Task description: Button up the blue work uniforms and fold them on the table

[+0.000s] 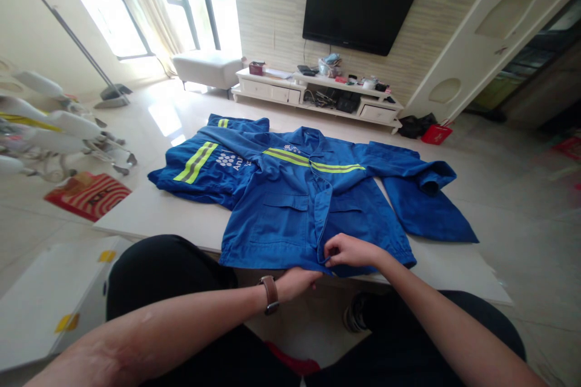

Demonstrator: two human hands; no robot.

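A blue work jacket with yellow-and-grey reflective strips lies front side up on a white table, its collar away from me. My right hand pinches the front placket near the bottom hem. Just below, my left hand, with a brown-strapped watch on the wrist, grips the hem's lower edge from underneath; its fingertips are partly hidden. Another blue garment with a reflective strip and white lettering lies bunched under the jacket's left side. More blue cloth lies beneath the sleeve on the right.
A red patterned bag is on the floor at left, near a white rack. A white box with yellow latches stands by my left knee. Beyond the table are a grey bench and a low white TV cabinet.
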